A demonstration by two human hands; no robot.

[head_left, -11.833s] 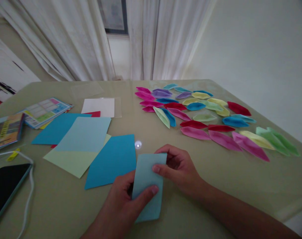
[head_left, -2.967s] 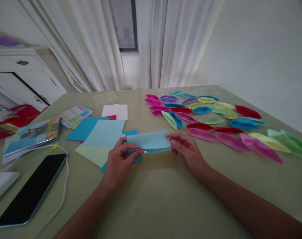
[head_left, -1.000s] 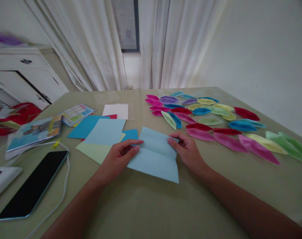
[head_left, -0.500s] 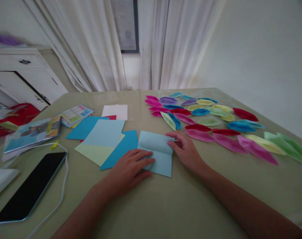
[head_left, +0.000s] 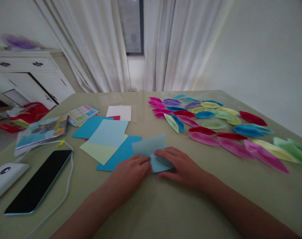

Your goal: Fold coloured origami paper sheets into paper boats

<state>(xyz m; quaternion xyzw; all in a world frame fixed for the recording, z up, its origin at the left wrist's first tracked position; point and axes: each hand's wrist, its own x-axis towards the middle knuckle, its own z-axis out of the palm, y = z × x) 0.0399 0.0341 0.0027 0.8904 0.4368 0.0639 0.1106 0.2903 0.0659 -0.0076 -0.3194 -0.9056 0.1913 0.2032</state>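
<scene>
A light blue sheet of paper with a crease across it is in both hands in front of me. Its far half tilts up off the table, and the near half bends beneath my fingers. My left hand grips the left side of the paper, fingertips near the crease. From the right, my right hand has its fingers over the crease and its thumb at the near edge. Just left of the paper lies a darker blue sheet, with a pale green sheet and another light blue sheet overlapping it.
Rows of folded coloured paper pieces cover the table's right side. At the left are a black-screened phone, a white device, a white cable and a picture booklet. White paper lies farther back.
The paper lay nearly flat with its crease showing; now its far half is lifted and bent. My right hand has moved nearer and left, closing on it. The view has shifted slightly left.
</scene>
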